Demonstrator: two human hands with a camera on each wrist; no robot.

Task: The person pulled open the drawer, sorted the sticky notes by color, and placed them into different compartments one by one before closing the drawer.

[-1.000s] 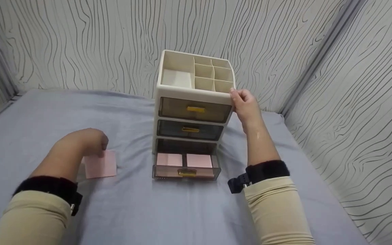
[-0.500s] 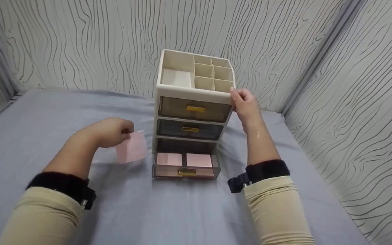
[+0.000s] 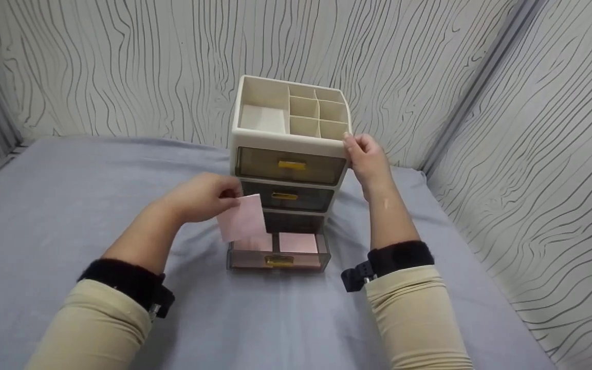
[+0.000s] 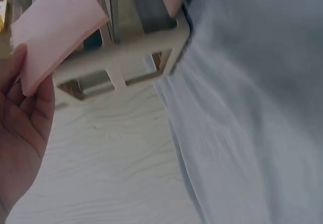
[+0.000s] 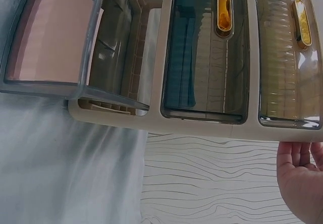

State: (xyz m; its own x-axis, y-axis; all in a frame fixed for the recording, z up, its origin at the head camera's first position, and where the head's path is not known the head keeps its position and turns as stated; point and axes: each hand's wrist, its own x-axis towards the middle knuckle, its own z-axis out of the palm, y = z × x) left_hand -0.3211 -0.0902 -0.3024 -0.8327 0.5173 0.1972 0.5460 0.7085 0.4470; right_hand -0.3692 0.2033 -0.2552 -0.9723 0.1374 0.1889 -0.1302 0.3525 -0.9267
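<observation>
In the head view my left hand (image 3: 201,199) pinches a pad of pink sticky notes (image 3: 243,221) by its upper edge. The left wrist view shows the pad (image 4: 60,27) between thumb and fingers, with a thin layered edge. It hangs tilted above the left part of the pulled-out bottom drawer (image 3: 252,261) of a cream desktop drawer organizer (image 3: 270,137). Two pink stacks lie side by side in that drawer; the right stack (image 3: 298,242) shows fully, the left one is partly covered. My right hand (image 3: 372,160) grips the organizer's upper right front corner, thumb at the top rim.
Above the pulled-out drawer, two smoky drawers with gold handles (image 3: 292,165) are closed. The organizer's top has several open compartments (image 3: 304,107). A grey-blue cloth (image 3: 95,174) covers the surface, and wood-grain patterned panels (image 3: 136,67) rise behind and at the right.
My left hand has lifted the pink pad off the cloth at the left and carried it rightward to above the drawer. The right hand keeps its grip on the organizer.
</observation>
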